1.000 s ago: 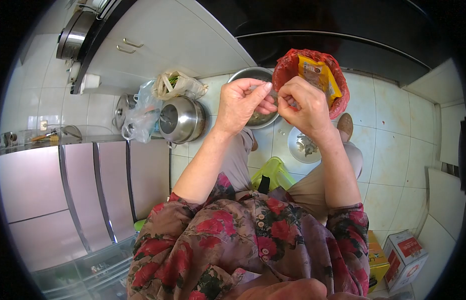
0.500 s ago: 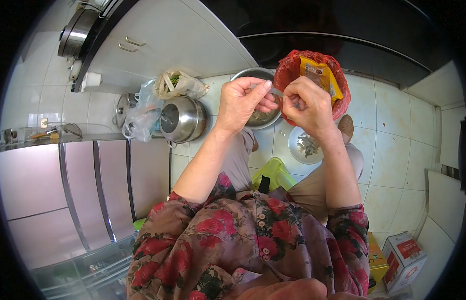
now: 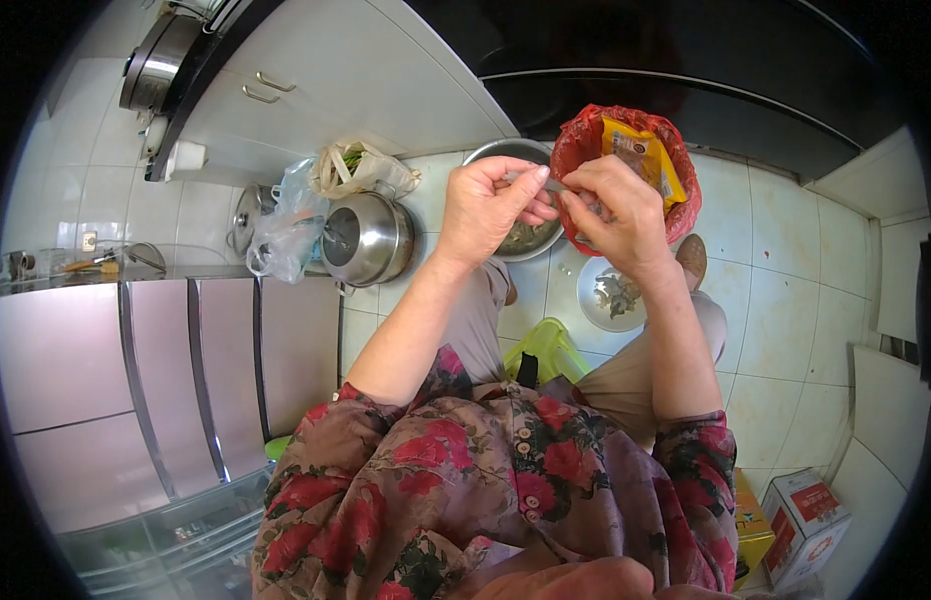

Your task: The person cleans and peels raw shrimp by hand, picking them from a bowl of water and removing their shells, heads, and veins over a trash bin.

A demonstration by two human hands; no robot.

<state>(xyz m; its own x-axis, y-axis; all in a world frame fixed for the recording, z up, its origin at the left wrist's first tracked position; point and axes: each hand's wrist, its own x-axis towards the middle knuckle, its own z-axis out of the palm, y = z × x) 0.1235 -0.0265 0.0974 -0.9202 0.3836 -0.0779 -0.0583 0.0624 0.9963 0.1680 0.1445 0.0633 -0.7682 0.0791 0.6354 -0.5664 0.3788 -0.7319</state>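
My left hand [image 3: 491,208] is closed, with thumb and fingers pinching a small grey, translucent shrimp [image 3: 554,185]. At its other end my right hand [image 3: 618,212] grips the shrimp between thumb and fingertips; most of it is hidden by the fingers. Below and behind my hands stands a metal bowl [image 3: 508,149] with greyish shrimp in it, partly covered by my left hand. A white plate [image 3: 590,300] on the floor under my right forearm carries a small pile of grey pieces [image 3: 618,292]. Just beyond my right hand is a bin lined with a red plastic bag [image 3: 574,140].
A yellow packet [image 3: 636,150] lies in the red bag. To the left stand a steel pot [image 3: 371,240], a clear plastic bag [image 3: 286,235] and a cloth bag [image 3: 361,172] with greens. A green stool [image 3: 551,350] is between my legs; boxes [image 3: 806,525] stand at lower right.
My right hand has turned slightly and its fingers have shifted along the shrimp. My left hand keeps its pinch, nearly in the same place.
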